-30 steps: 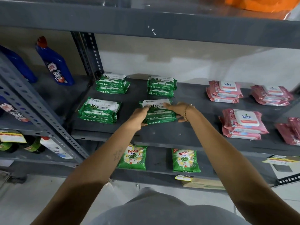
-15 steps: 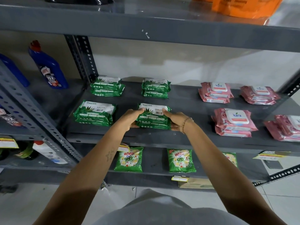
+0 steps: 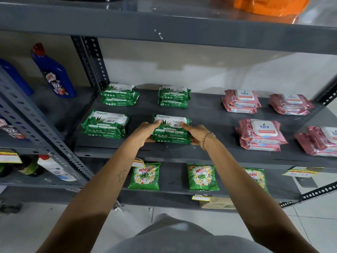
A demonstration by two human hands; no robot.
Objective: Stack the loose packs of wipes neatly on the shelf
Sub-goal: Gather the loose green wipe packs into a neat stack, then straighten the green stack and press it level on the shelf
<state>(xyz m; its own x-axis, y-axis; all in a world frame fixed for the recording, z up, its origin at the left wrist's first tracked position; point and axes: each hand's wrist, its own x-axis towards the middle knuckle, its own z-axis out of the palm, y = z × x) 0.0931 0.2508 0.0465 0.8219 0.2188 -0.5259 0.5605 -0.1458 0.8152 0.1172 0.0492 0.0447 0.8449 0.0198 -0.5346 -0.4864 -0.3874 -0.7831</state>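
A stack of green Origami wipes packs (image 3: pixel 171 129) lies near the front of the grey shelf (image 3: pixel 209 115). My left hand (image 3: pixel 144 133) presses its left side and my right hand (image 3: pixel 196 133) presses its right side, both gripping the stack. Three more green stacks lie on the shelf: front left (image 3: pixel 104 124), back left (image 3: pixel 119 94) and back middle (image 3: pixel 174 96). Pink Kara wipes stacks sit to the right, one at the back (image 3: pixel 240 101), one at the far back right (image 3: pixel 290 104), one in front (image 3: pixel 260 135) and one at the right edge (image 3: pixel 321 141).
A blue cleaner bottle (image 3: pixel 53 72) stands on the neighbouring left shelf behind a perforated upright (image 3: pixel 91 61). Green Wheel detergent packets (image 3: pixel 145 177) lie on the shelf below. An upper shelf board (image 3: pixel 164 24) overhangs, with an orange bag (image 3: pixel 269 5) on it.
Both hands stayed on the front middle green stack, squeezing its sides as the top pack lined up over the lower one. The camera view shifted slightly.
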